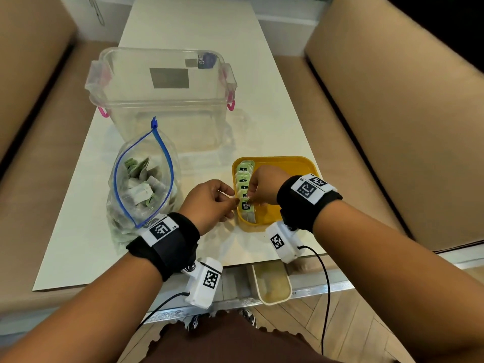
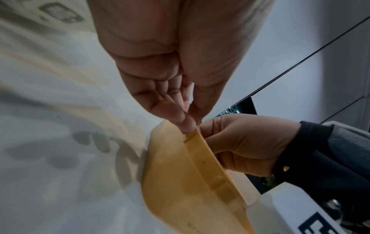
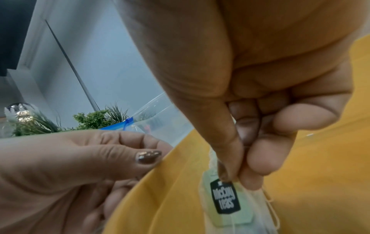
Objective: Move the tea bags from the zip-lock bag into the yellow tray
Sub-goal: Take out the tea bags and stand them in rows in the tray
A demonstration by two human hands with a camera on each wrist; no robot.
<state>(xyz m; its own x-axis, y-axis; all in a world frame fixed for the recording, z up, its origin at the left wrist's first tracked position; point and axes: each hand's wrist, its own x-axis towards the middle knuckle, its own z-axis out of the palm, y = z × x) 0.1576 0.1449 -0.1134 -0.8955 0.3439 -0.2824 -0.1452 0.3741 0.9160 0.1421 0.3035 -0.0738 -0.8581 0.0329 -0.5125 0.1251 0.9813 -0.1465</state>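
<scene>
A: What's in each container?
B: Tea bags (image 1: pixel 141 184) fill the open zip-lock bag (image 1: pixel 117 205) near the counter's (image 1: pixel 78 244) front edge; a row (image 1: pixel 245 184) lines the yellow tray's (image 1: pixel 288 166) left wall.
A: And the hands?
B: Right hand (image 3: pixel 250 110) pinches the nearest tea bag (image 3: pixel 226 201) (label legible only at the wrist); left hand (image 2: pixel 170 79) fingers pressed together at the rim.

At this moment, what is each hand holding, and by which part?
The right hand pinches a tea bag at its tag end, inside the tray. The left hand pinches the tray's near left rim.
</scene>
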